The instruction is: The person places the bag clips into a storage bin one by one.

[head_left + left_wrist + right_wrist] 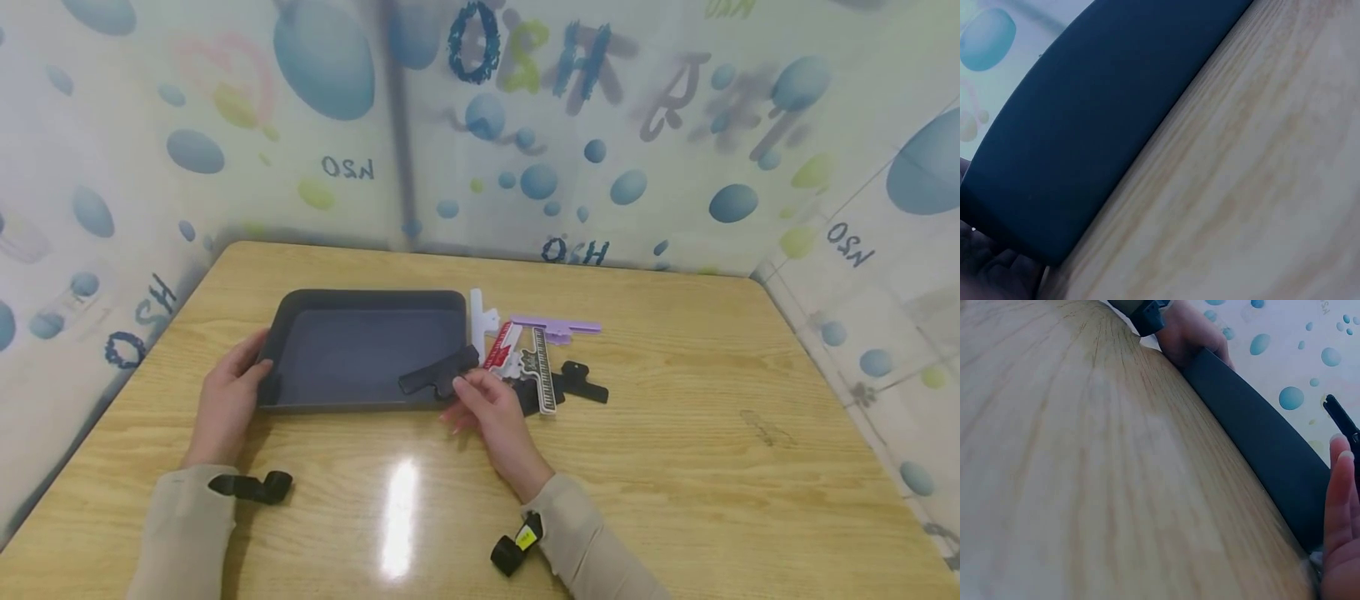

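Note:
A dark grey rectangular tray (352, 350) lies on the wooden table, its outer wall filling much of the left wrist view (1104, 112). My left hand (228, 396) grips the tray's left side near the front corner, thumb on the rim. Between thumb and fingers, my right hand (498, 421) pinches a black clip (431, 375) with a long flat bar. That clip is held above the tray's front right corner; in the right wrist view, its bar (1341, 415) sticks up past the fingertips. Part of it is hidden by the right hand.
Right of the tray lie a white clip (476, 321), a red-and-white clip (501, 343), a purple clip (558, 325), a black-and-white patterned clip (543, 375) and a black clip (588, 385), some overlapping. A patterned wall (540, 217) borders the table (675, 467) behind.

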{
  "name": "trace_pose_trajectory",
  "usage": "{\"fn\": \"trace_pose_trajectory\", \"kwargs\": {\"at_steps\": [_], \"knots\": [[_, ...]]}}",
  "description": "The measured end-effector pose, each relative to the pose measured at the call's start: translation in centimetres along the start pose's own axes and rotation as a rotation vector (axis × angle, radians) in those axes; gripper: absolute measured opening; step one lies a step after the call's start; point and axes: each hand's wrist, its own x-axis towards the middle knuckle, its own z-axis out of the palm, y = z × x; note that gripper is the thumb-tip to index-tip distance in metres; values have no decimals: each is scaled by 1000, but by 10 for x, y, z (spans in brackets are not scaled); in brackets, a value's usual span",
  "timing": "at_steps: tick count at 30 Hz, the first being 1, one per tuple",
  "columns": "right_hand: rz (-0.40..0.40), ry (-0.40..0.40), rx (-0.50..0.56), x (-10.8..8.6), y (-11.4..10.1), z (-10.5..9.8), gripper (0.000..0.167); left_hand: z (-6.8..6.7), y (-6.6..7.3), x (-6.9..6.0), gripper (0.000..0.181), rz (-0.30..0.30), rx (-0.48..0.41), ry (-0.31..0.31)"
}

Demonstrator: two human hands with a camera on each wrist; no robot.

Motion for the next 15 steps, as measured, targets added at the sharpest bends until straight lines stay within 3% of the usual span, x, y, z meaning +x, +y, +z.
{"fn": "trace_pose_trajectory", "kwargs": {"at_steps": [9, 15], "knots": [[-11, -20, -90, -8, -19, 7, 30, 0, 0, 0, 45, -11, 3, -2], [8, -6, -103, -8, -20, 7, 23, 0, -1, 1, 44, -12, 1, 3]]}}
